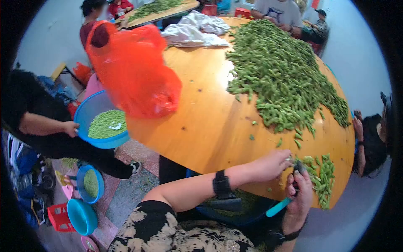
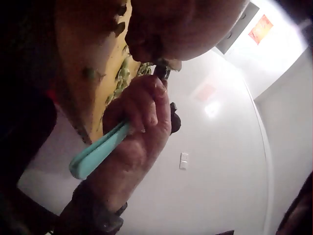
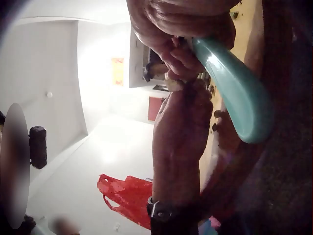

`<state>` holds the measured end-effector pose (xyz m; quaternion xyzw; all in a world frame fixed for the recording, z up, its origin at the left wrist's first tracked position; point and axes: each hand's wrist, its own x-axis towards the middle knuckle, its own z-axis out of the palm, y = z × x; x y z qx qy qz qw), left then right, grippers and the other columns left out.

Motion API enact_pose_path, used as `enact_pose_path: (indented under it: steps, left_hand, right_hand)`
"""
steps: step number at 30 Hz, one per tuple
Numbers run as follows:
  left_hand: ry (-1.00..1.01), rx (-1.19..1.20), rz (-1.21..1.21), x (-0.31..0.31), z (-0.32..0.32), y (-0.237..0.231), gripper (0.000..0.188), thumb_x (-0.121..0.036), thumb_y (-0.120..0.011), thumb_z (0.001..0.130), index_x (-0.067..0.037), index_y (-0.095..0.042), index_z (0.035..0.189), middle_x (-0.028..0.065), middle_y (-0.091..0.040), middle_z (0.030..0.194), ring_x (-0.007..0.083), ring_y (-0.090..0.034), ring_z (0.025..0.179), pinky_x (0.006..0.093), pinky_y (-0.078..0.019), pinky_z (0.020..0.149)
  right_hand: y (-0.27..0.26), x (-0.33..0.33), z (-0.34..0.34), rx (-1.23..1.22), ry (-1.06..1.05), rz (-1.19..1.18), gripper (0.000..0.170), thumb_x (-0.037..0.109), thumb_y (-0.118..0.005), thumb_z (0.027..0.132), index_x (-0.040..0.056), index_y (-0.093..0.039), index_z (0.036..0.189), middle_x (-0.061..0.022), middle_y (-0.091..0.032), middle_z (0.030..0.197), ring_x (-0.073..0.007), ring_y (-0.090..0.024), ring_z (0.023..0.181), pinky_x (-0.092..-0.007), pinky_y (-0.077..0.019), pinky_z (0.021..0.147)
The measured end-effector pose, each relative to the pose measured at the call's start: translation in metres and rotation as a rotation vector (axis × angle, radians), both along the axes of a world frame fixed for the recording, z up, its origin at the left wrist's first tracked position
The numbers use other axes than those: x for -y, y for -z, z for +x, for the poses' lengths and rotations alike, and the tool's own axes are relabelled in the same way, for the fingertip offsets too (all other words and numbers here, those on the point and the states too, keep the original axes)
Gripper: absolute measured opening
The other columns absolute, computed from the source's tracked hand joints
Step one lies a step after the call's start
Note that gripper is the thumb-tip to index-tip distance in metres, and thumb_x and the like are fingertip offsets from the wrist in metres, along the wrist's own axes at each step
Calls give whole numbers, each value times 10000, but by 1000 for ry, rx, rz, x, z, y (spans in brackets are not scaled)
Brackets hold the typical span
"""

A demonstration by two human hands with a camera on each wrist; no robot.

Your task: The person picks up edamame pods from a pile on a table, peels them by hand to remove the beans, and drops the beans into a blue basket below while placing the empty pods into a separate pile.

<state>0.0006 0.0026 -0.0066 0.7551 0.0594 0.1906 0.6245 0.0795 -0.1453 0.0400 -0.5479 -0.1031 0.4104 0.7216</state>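
My right hand (image 1: 301, 189) grips a tool with a teal handle (image 1: 278, 207); the handle sticks out below the fist, and its dark end (image 2: 162, 72) shows beyond the fingers. The working tip is mostly hidden. My left hand (image 1: 270, 165) meets it fingertip to fingertip over the table's near edge, the fingers bent and pinching a small pale-green piece (image 2: 172, 64), seemingly a bean pod. Just beyond the right hand lies a small pile of green bean pods (image 1: 324, 178). A much larger heap of pods (image 1: 281, 80) covers the right far part of the wooden table (image 1: 197, 126).
A red plastic bag (image 1: 138, 80) stands at the table's left, with white cloth (image 1: 195, 31) behind it. On the left a person holds a blue basin (image 1: 103, 142) of shelled beans. More basins (image 1: 82, 217) stand on the floor. Other people sit around the tables.
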Motion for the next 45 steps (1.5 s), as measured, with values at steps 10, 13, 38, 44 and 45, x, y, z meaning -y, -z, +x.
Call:
enact_pose_path:
  steps: [10,13,38,44,45]
  left_hand:
    - [117,-177,-588,-8,-10,-27,190,-222,-503,962,-41,-559,974,-8,-520,731,59,-459,561,202,-368,484]
    - [79,-206,-611,-6,-10,-31,150,-183,-519,950,-39,-549,979,-11,-512,739,58,-448,561,200,-356,480]
    - [-217,-157,173,-25,-30,-24,165,-40,-447,909,-18,-586,995,66,-537,787,190,-543,707,307,-451,645]
    - [-201,-123,731,0,-54,-32,170,-49,-617,783,-20,-579,947,153,-531,930,340,-544,889,414,-467,760]
    - [-198,-127,733,3,-55,-31,170,-49,-617,783,-20,-579,947,153,-531,930,340,-544,889,414,-467,760]
  right_hand:
    - [4,6,14,-365,-123,183,209,90,-520,925,59,-533,1131,-57,-574,730,-72,-452,443,-173,-326,375]
    - [-1,6,10,-301,-69,164,211,86,-542,917,58,-570,1124,-53,-584,729,-68,-462,447,-172,-334,381]
    - [-5,31,36,188,180,9,158,77,-535,915,28,-609,1046,-20,-581,693,-36,-452,443,-172,-328,380]
    - [20,50,54,297,211,-132,105,85,-525,915,44,-591,986,-11,-569,673,-38,-437,425,-178,-312,371]
    - [21,51,53,288,204,-124,102,85,-524,915,43,-589,981,-11,-566,670,-39,-436,424,-178,-312,370]
